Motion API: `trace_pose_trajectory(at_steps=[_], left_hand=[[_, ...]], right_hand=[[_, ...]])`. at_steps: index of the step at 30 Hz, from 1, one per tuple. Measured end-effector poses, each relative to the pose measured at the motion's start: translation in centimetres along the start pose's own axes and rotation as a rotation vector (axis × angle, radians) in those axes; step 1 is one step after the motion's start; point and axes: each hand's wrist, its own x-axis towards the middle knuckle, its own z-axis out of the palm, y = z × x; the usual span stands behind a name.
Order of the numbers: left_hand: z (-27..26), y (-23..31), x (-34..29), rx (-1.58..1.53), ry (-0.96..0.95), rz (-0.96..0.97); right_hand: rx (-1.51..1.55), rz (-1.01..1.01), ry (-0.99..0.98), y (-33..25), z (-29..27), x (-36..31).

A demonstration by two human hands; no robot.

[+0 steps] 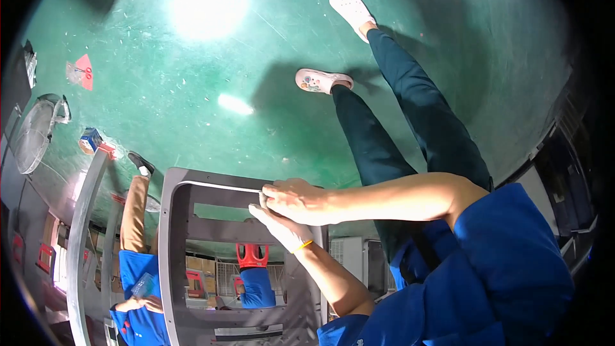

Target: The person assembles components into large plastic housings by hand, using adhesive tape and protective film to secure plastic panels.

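Observation:
A large grey frame-shaped panel [172, 250] with rectangular openings stands before me. A thin white strip [214, 186] follows its upper border and runs to my hands. My right hand [298, 201] is closed at the end of this strip, with the fingertips bunched on it. Just below, my left hand [282, 227], with a yellow band at the wrist, reaches over the opening. Its visible fingers are stretched out by the border, close to the right fingertips. The two hands overlap, partly hiding where they meet the panel.
A co-worker in a blue top [142, 275] holds a clear plastic item [143, 285] at the left. Beside them rises a grey metal post [86, 218]. A fan [38, 131] and a small blue box [90, 141] are farther left. Through the panel shows a red stool [252, 255].

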Motion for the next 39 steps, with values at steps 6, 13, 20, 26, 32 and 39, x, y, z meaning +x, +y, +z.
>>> trace_pose_trajectory(at_steps=[6,13,20,26,32,39], left_hand=[[-1.1,-1.8,1.1,-0.031,0.001,0.039],[-0.7,-1.4,0.3,0.150,0.000,0.058],[-0.8,-2.6,0.0,0.172,0.092,0.011],[-1.9,-3.7,0.0,0.135,0.092,0.032],[-2.0,-4.7,-0.3,0.088,0.049,0.028],[-3.2,-5.2,0.2,-0.136,0.039,-0.144]], right_hand=[[0.231,0.142,-0.017,-0.1,-1.0,0.2],[0.769,0.131,0.310,2.1,-1.3,5.1],[0.656,0.056,0.387,2.2,1.2,10.3],[0.537,0.035,0.314,2.0,2.7,10.6],[0.477,0.094,0.172,2.2,2.8,10.2],[0.372,0.051,0.041,2.6,3.2,10.9]])
